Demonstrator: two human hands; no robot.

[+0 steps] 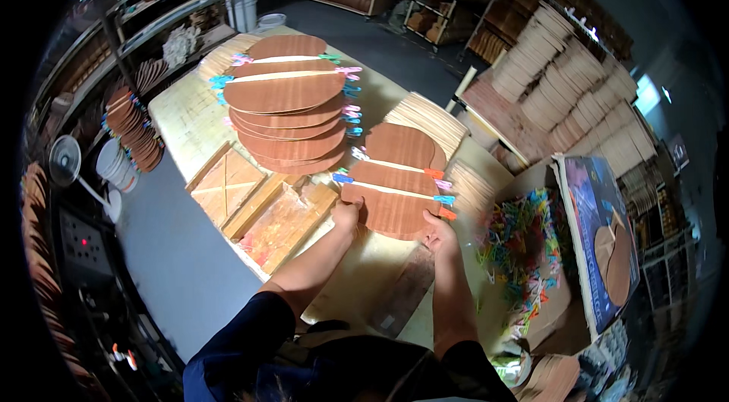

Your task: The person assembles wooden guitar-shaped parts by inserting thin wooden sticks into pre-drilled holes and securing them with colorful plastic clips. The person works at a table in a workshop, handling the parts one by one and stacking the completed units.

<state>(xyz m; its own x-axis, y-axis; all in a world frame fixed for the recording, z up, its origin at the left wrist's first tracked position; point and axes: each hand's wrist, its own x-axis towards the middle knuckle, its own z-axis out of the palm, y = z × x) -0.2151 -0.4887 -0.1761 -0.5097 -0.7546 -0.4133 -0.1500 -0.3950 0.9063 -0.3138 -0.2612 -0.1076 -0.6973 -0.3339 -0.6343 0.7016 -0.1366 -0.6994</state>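
A brown, rounded wooden panel [396, 178] lies on the workbench [182, 121], with two pale strips across it held by coloured clips at its edges. My left hand [348, 214] grips its near left edge. My right hand [439, 233] grips its near right edge beside an orange clip [446, 214]. Behind it a stack of similar clipped brown panels [288, 98] is spread over the bench.
A box of loose coloured clips [524, 246] sits to the right. Pale wooden frames [262, 204] lie to the left of the panel. Stacks of thin pale sheets [429, 117] lie behind it. Shelves with wood pieces, white buckets [115, 165] and a fan [64, 161] stand around.
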